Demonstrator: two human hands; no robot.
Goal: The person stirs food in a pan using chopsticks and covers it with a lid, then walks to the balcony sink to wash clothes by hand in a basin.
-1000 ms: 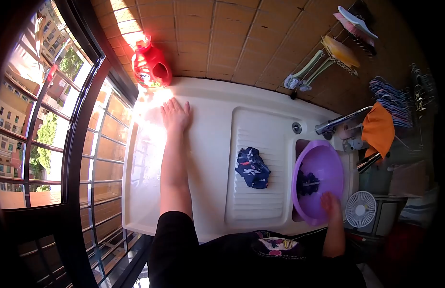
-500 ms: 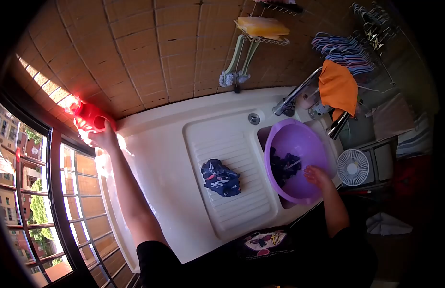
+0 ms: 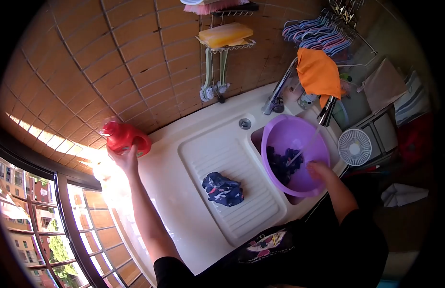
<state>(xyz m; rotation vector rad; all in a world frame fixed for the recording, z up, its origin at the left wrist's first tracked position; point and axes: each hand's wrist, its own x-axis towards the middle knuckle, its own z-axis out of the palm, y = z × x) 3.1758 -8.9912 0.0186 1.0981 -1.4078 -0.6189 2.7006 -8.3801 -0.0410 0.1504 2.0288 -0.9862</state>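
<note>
My left hand [image 3: 127, 158] is closed round the handle of a red bottle [image 3: 118, 137] near the tiled wall, at the left end of the white sink counter [image 3: 167, 211]. A crumpled dark blue cloth [image 3: 223, 189] lies on the ribbed washboard [image 3: 249, 213]. Inside the purple basin [image 3: 304, 137], dark wet cloth [image 3: 280, 164] lies under a thin stream of water. At the basin's right inner side is my right hand [image 3: 318, 170], its fingertips hard to make out; no object shows in it.
An orange cloth [image 3: 318, 72] hangs over the tap [image 3: 326, 111]. Green-handled brushes [image 3: 208, 79] hang below a yellow block [image 3: 226, 34] on a wall rack. Hangers [image 3: 318, 33] and a white round fan [image 3: 354, 147] are at the right; a barred window [image 3: 49, 221] is at the left.
My left hand has gone from the bare counter to the red bottle and taken hold of its handle. My right hand remains at the basin. The view has turned and shifted.
</note>
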